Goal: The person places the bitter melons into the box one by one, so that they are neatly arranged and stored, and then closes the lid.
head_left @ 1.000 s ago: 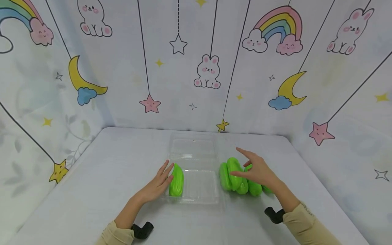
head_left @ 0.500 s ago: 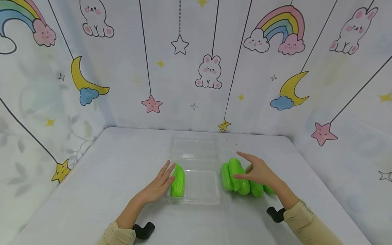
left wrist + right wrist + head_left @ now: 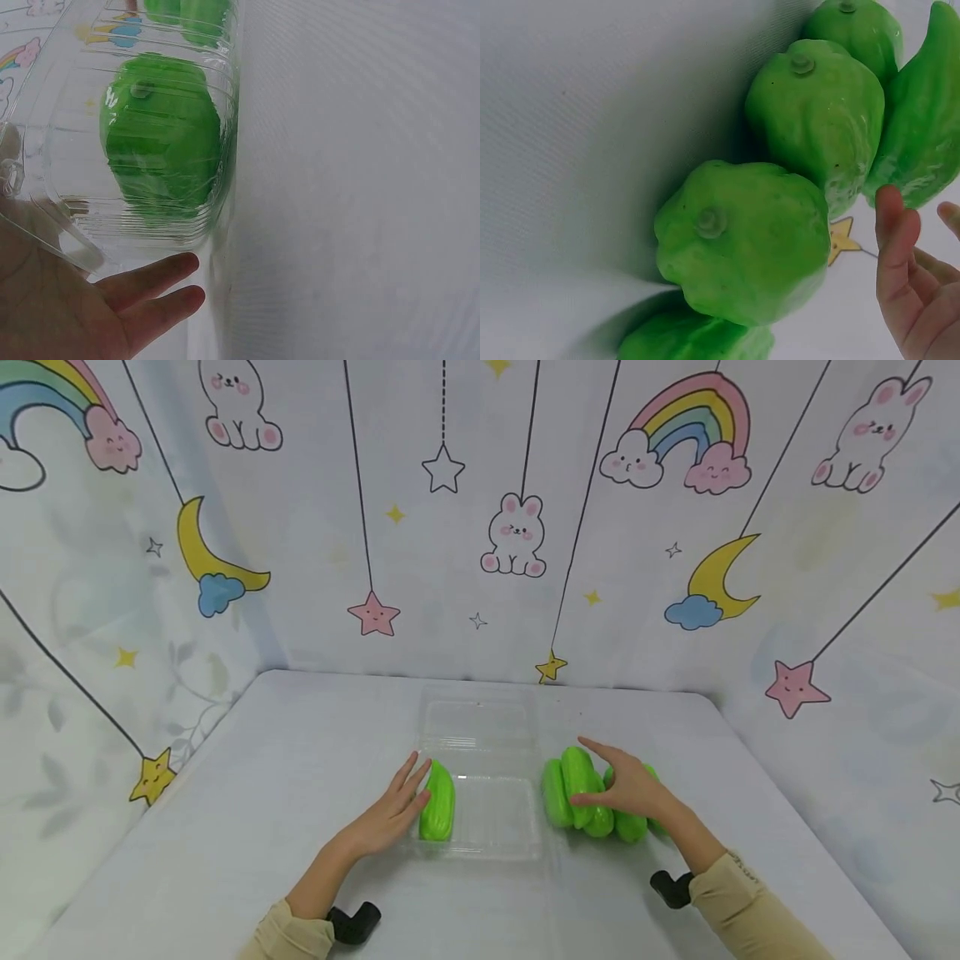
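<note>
Overhead, the tabletop (image 3: 285, 760) runs pale and wide, walled at 9, 12 and 3 o'clock by a printed backdrop (image 3: 480, 527) of rabbits, moons and rainbows. Most bare room lies at 9 o'clock of the work, a narrower strip at 3 o'clock, and a band toward the near edge at 6 o'clock.

At centre sits a clear clamshell box (image 3: 495, 835), its lid (image 3: 476, 724) folded flat toward 12 o'clock. One green gourd (image 3: 437, 800) lies along the box's 9 o'clock wall; the remaining floor of the box shows nothing else.

Just beside the box at 3 o'clock, on the bare tabletop, a cluster of green gourds (image 3: 581, 793) lies packed side by side, touching one another.

Left hand (image 3: 390, 810): fingers straight and relaxed, laid against the box's 9 o'clock side level with the boxed gourd, gripping nothing. Right hand (image 3: 626, 785): spread, fingers loosely extended over the cluster; whether the palm touches a gourd cannot be told from the head view.

Left wrist view alone shows the boxed gourd (image 3: 161, 139) through the ribbed clear wall (image 3: 82, 225), with fingertips (image 3: 176, 266) on the tabletop just outside that wall. Right wrist view alone shows the gourds' stem ends (image 3: 709, 221) and the fingers (image 3: 896, 232) held apart from the nearest gourd (image 3: 742, 240), closed on nothing.

Black wrist mounts (image 3: 352, 922) show near both sleeves (image 3: 738, 906).
</note>
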### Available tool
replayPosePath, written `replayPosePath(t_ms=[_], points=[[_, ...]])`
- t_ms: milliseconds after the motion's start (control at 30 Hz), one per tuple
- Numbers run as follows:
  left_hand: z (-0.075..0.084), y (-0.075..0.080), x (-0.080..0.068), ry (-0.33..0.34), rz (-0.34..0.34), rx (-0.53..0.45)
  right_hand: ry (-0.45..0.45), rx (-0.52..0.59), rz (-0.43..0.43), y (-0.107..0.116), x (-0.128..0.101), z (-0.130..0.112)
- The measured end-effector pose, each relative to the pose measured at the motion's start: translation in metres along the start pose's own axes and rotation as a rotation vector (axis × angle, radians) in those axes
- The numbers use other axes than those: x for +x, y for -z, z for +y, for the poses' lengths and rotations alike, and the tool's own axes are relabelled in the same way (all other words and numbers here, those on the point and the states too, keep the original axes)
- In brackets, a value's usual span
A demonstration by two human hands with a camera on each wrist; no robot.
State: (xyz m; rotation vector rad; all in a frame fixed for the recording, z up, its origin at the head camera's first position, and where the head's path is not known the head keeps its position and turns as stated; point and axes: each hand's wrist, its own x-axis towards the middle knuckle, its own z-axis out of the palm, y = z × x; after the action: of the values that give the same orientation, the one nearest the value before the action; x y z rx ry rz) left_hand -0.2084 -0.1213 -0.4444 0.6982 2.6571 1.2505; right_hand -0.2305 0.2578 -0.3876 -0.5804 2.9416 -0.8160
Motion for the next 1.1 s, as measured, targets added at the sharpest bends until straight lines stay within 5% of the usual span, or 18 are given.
replayPosePath(t_ms=[600,1100], points=[[-0.001,-0.003,0.001,0.0,0.004,0.0,-0.054,0.034,-0.043,-0.01,0.0,0.008],[-0.002,0.0,0.0,-0.006,0.007,-0.002,-0.063,0.19,-0.058,-0.005,0.001,0.003]])
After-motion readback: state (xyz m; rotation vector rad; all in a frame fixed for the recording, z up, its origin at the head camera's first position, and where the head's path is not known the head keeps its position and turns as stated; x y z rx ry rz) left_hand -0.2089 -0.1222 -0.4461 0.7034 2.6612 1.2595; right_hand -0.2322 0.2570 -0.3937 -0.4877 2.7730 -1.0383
